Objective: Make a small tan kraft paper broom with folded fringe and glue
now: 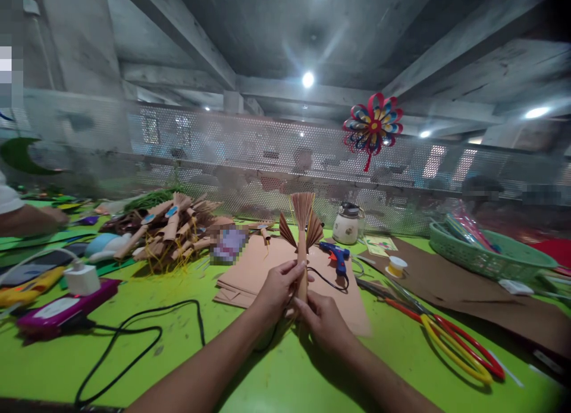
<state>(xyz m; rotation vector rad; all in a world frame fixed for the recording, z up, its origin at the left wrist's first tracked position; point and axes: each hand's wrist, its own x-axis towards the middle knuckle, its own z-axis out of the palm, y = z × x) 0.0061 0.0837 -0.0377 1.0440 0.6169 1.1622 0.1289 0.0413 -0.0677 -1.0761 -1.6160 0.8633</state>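
Between my hands stands an upright brown paper craft figure (302, 243), a rolled tube with a pleated fan at its top and a smaller fan on each side. My left hand (279, 285) pinches the tube at mid height, thumb and fingers closed round it. Lower down, my right hand (323, 318) grips the tube's bottom end. Yellow thread edges the top fan. Behind the figure lie stacked brown paper sheets (245, 264), with a blue glue gun (338, 256) on them to the right.
Similar paper figures (178, 228) are heaped at left, near a purple power strip (66, 306) with a black cord. Large scissors (446, 335), a thread spool (397, 266), a jar (348, 224) and a green basket (491, 255) sit at right. Another person's arm (31, 219) shows far left.
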